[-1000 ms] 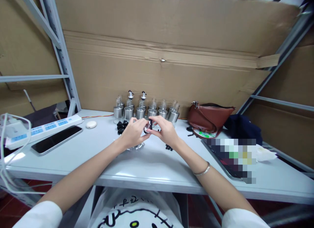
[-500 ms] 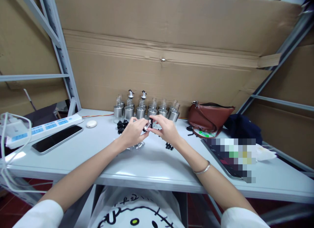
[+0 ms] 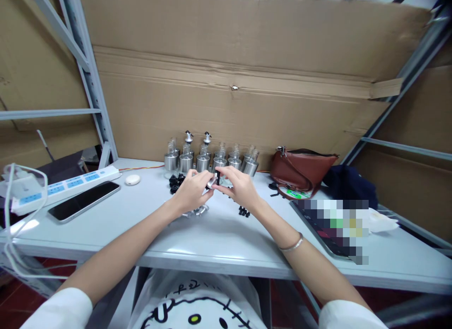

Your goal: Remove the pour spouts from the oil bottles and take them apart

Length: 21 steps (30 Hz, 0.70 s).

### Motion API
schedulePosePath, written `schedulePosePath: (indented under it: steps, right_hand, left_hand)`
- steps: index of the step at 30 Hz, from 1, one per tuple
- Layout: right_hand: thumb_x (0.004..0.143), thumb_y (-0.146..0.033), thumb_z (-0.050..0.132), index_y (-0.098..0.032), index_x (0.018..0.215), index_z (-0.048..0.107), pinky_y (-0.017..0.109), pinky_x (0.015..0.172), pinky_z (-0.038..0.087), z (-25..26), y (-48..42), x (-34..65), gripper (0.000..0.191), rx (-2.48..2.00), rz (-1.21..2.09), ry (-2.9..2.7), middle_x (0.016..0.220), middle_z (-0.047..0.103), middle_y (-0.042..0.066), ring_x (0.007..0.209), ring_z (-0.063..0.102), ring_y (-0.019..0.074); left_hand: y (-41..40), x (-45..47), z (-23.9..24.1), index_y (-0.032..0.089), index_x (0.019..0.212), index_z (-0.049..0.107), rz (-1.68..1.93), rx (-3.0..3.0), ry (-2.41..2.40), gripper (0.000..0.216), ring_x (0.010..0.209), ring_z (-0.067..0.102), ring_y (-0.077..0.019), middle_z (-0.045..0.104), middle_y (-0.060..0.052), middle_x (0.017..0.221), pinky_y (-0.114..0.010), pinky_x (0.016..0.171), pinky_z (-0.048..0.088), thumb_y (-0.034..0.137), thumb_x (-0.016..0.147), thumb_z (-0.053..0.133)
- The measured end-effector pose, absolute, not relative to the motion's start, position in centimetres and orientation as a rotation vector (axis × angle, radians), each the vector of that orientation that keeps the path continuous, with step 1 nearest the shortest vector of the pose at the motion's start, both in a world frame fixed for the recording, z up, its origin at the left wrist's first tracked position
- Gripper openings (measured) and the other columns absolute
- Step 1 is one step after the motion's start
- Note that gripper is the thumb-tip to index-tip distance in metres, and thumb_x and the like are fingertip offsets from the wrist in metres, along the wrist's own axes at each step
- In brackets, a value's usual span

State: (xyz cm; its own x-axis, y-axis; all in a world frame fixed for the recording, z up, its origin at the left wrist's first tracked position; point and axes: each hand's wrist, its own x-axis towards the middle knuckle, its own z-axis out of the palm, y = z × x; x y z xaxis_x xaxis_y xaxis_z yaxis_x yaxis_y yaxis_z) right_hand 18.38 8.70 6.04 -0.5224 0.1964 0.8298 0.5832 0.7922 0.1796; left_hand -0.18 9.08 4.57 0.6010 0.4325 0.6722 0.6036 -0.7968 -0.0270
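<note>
My left hand (image 3: 192, 191) is closed on a small silver pour-spout part (image 3: 211, 181), held between thumb and fingers above the table. From the right, my right hand (image 3: 240, 185) pinches a small black piece (image 3: 218, 177) against the silver part; whether the two are joined I cannot tell. Black stoppers (image 3: 175, 182) lie just beyond my left hand. Under its wrist are several shiny silver parts (image 3: 199, 211), partly hidden by the arm. Tiny black pieces (image 3: 244, 211) sit below my right hand. Behind both hands stand several glass bottles (image 3: 185, 162) with steel sleeves, two topped with pour spouts (image 3: 206, 137).
To the left are a power strip (image 3: 67, 184), a phone (image 3: 84, 201) and a white round case (image 3: 133, 179). A brown bag (image 3: 303, 171), a dark cloth (image 3: 351, 185) and a partly blurred tablet (image 3: 318, 227) occupy the right. Cardboard (image 3: 226, 112) walls the back.
The view has shifted very slightly. Both hands keep the same hold on the silver part and the black piece, with hardly any visible movement.
</note>
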Motion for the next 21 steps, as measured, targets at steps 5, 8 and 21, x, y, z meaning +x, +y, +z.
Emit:
schedulePosePath:
  steps: [5, 8, 21]
  right_hand:
    - [0.085, -0.042, 0.053, -0.015, 0.112, 0.053, 0.028, 0.064, 0.052, 6.12, 8.72, 18.38, 0.038, -0.540, -0.615, -2.085, 0.085, 0.065, 0.010, 0.077, 0.064, 0.0187]
    - [0.085, -0.043, 0.051, -0.015, 0.111, 0.054, 0.028, 0.064, 0.051, 6.15, 8.70, 18.38, 0.038, -0.552, -0.620, -2.091, 0.084, 0.066, 0.009, 0.075, 0.064, 0.0182]
    - [0.085, -0.045, 0.053, -0.016, 0.108, 0.055, 0.028, 0.064, 0.050, 6.07, 8.73, 18.55, 0.037, -0.632, -0.555, -2.135, 0.082, 0.065, 0.008, 0.074, 0.063, 0.0182]
  left_hand:
    - [8.80, -0.04, 4.74, 0.016, 0.093, 0.046, -0.968, -2.617, -0.881, 0.014, 0.082, 0.056, -0.0191, 0.059, -0.005, 0.091, -0.034, 0.079, 0.035, 0.015, 0.079, 0.045]
    - [8.62, 0.02, 4.87, 0.017, 0.090, 0.045, -0.953, -2.630, -0.896, 0.012, 0.082, 0.056, -0.0189, 0.059, -0.005, 0.091, -0.033, 0.079, 0.035, 0.015, 0.078, 0.045]
    - [8.87, -0.04, 4.58, 0.017, 0.089, 0.045, -0.944, -2.642, -0.902, 0.012, 0.081, 0.057, -0.0181, 0.061, -0.004, 0.090, -0.034, 0.080, 0.034, 0.016, 0.078, 0.044]
